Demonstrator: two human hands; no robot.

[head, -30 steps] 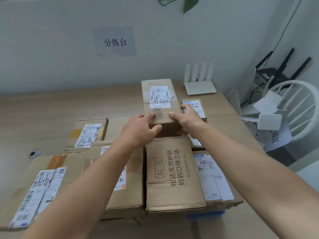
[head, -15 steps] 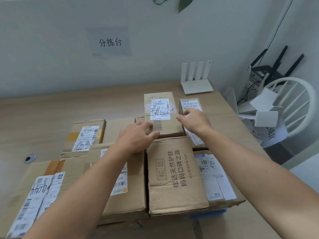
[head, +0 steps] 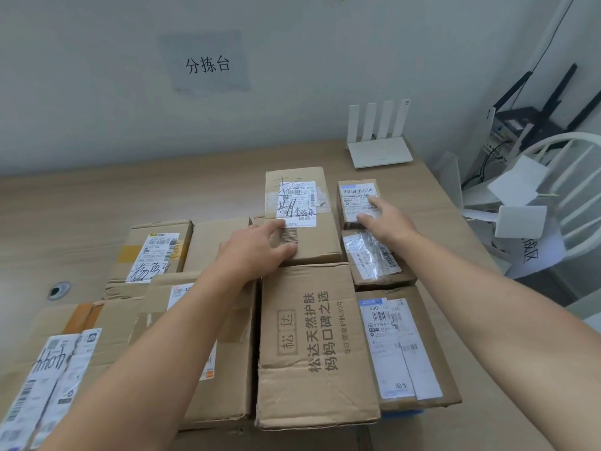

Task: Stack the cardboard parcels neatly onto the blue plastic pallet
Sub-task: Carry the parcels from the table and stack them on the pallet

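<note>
Labelled cardboard parcels (head: 312, 346) packed flat together, blue pallet (head: 403, 414) seemingly beneath, mostly hidden

Soft, even daylight, faint shadows, mild glare on taped labels, wide-angle bending at edges.

Parcels edge to edge on the table (head: 97, 203), back parcel (head: 309, 245) under the left hand (head: 253, 250), small parcel (head: 353, 192) just right under the right hand (head: 388, 219), router (head: 379, 154) behind, chair (head: 582, 177) far right, pallet (head: 403, 414) beneath the front row.
</note>
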